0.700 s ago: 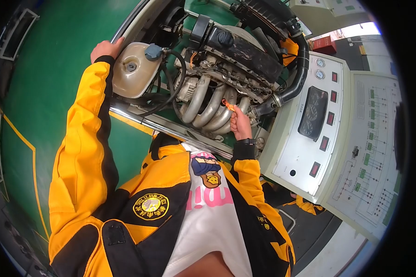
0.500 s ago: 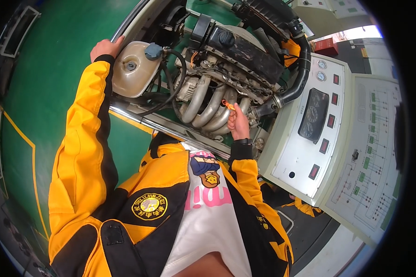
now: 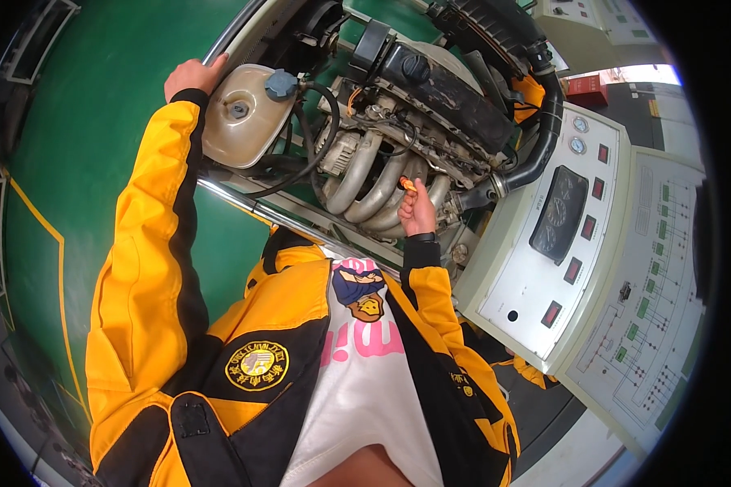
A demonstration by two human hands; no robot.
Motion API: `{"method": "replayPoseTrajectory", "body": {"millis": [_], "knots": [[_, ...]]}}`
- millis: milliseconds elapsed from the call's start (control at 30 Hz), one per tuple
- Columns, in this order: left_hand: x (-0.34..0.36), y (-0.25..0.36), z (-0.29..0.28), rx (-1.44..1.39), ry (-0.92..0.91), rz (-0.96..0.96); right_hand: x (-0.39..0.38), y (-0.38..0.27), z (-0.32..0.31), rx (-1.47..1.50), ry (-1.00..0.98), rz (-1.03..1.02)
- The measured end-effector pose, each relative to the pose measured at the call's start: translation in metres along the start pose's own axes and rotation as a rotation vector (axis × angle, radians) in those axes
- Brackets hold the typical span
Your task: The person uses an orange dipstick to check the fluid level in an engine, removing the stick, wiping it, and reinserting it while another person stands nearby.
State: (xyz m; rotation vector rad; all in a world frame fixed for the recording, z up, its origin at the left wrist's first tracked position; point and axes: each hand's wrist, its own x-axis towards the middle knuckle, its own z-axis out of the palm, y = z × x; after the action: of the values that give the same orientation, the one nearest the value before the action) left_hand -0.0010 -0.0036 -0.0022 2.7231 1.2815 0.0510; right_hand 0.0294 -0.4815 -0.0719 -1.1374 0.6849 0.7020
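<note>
My left hand (image 3: 193,79) grips the metal rail (image 3: 240,24) of the engine stand at the upper left, beside a translucent coolant tank (image 3: 235,134) with a blue-grey cap (image 3: 280,84). My right hand (image 3: 417,213) has its fingers closed on an orange handle (image 3: 408,184) among the curved silver manifold pipes (image 3: 365,183). Where that handle leads between the pipes is hidden. Behind the pipes lie the dirty black engine cover (image 3: 455,97), wiring and hoses.
A white control console (image 3: 503,300) with gauges stands at the right, beside a board (image 3: 625,373) with a circuit diagram. A large black air hose (image 3: 548,122) curves down the engine's right side. A red box (image 3: 586,91) sits behind. Green floor (image 3: 57,138) with yellow lines shows at the left.
The engine, stand and console sit slightly further right in the picture, as the view has shifted a little. Both my hands keep their grip, with little other visible movement.
</note>
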Motion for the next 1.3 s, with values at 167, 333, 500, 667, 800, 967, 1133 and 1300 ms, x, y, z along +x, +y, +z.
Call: {"method": "replayPoseTrajectory", "body": {"millis": [167, 333, 500, 667, 800, 967, 1133, 1300], "knots": [[0.0, 0.002, -0.002, 0.001, -0.033, -0.015, 0.017, 0.005, -0.007, 0.016, 0.029, 0.03], [0.0, 0.002, -0.003, 0.005, -0.01, -0.005, 0.019, 0.006, -0.003, -0.043, 0.052, -0.017], [-0.004, 0.006, -0.007, 0.021, 0.012, 0.003, 0.014, 0.011, -0.006, -1.227, 0.471, -0.662], [-0.004, 0.001, -0.001, 0.016, 0.074, 0.012, -0.03, -0.008, 0.021, -1.193, 0.356, -0.869], [-0.008, 0.005, -0.005, 0.002, 0.097, 0.017, -0.023, 0.001, 0.019, -1.486, 0.317, -0.934], [-0.01, 0.007, -0.007, -0.001, 0.1, -0.002, -0.017, 0.001, 0.019, -1.297, 0.376, -0.897], [-0.011, 0.011, -0.013, -0.004, 0.103, 0.002, 0.008, 0.005, 0.01, -1.363, 0.334, -0.959], [-0.012, 0.009, -0.012, 0.004, 0.103, -0.015, -0.005, -0.007, 0.012, -1.415, 0.278, -0.852]]}}
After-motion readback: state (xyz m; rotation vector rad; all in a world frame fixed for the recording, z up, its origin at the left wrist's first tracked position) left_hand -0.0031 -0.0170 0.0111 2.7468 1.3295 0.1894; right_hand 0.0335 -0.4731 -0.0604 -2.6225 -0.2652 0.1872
